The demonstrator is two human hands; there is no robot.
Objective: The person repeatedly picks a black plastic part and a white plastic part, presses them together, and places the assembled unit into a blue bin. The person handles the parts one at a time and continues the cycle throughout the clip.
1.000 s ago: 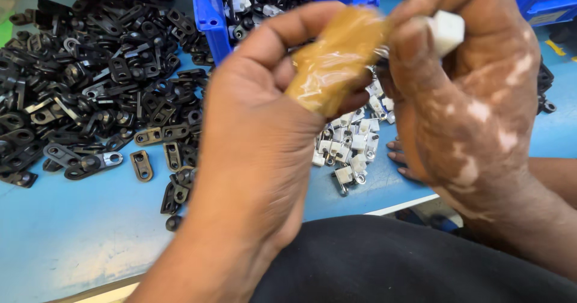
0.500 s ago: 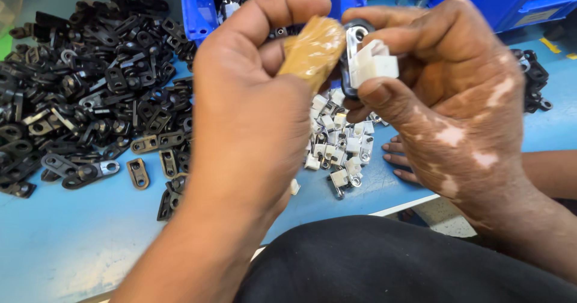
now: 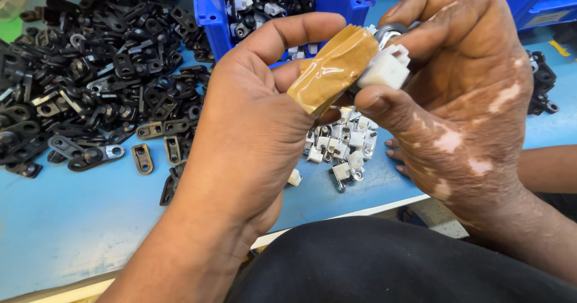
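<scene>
Your hands have drawn closer together since a moment ago. Over the blue surface (image 3: 72, 231), with black brackets (image 3: 90, 81) at ten o'clock and the bin (image 3: 210, 15) at twelve, your left hand (image 3: 252, 135) curls round a taped finger (image 3: 330, 69); your right hand (image 3: 463, 93) pinches the white clip (image 3: 384, 69) at centre.
</scene>
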